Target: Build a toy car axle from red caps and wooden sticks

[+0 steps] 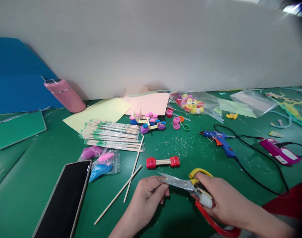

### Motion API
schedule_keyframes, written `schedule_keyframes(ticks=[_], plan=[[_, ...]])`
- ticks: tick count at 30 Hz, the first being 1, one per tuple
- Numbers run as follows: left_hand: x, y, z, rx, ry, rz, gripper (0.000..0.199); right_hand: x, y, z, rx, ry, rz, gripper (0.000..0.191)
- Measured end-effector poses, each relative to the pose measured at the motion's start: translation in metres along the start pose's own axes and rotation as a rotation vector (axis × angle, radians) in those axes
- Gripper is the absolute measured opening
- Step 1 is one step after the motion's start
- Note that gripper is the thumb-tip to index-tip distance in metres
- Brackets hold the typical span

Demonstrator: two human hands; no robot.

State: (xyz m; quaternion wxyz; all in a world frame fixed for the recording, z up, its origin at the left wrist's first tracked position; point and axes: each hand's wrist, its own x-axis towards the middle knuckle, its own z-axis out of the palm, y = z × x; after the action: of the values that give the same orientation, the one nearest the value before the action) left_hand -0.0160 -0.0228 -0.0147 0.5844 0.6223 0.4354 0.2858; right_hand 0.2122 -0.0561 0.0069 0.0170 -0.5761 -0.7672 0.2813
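My right hand (221, 198) grips a pair of scissors (179, 182) with one yellow and one red handle. Its blades are parted and point left toward my left hand (149, 195). The left fingers are pinched together at the blade tips; what they hold is hidden. Just beyond the blades lies a small dumbbell-shaped piece (163, 162), with red ends joined by short wooden sticks. Two thin wooden sticks (118, 194) cross on the green table, left of my left hand.
Wrapped chopsticks (112, 135), clay packets (101, 168) and a phone (64, 198) lie left. Small colourful models (149, 122) and a bag of caps (190, 104) are behind. A blue glue gun (221, 140) and its cable lie right. A pink bottle (66, 96) stands by the wall.
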Motion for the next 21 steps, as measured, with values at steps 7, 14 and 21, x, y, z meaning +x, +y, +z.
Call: schedule_keyframes(ticks=[7, 14, 21], plan=[[-0.001, 0.003, -0.007, -0.128, -0.195, -0.018, 0.030, 0.002, 0.001, -0.006, -0.010, 0.061, -0.086, 0.018], [-0.001, 0.004, -0.010, -0.220, -0.344, -0.073, 0.037, 0.004, 0.005, -0.014, -0.062, 0.046, -0.151, 0.030], [-0.002, -0.004, -0.008, -0.391, -0.394, -0.112, 0.031, 0.005, 0.005, -0.017, -0.083, 0.009, -0.194, 0.031]])
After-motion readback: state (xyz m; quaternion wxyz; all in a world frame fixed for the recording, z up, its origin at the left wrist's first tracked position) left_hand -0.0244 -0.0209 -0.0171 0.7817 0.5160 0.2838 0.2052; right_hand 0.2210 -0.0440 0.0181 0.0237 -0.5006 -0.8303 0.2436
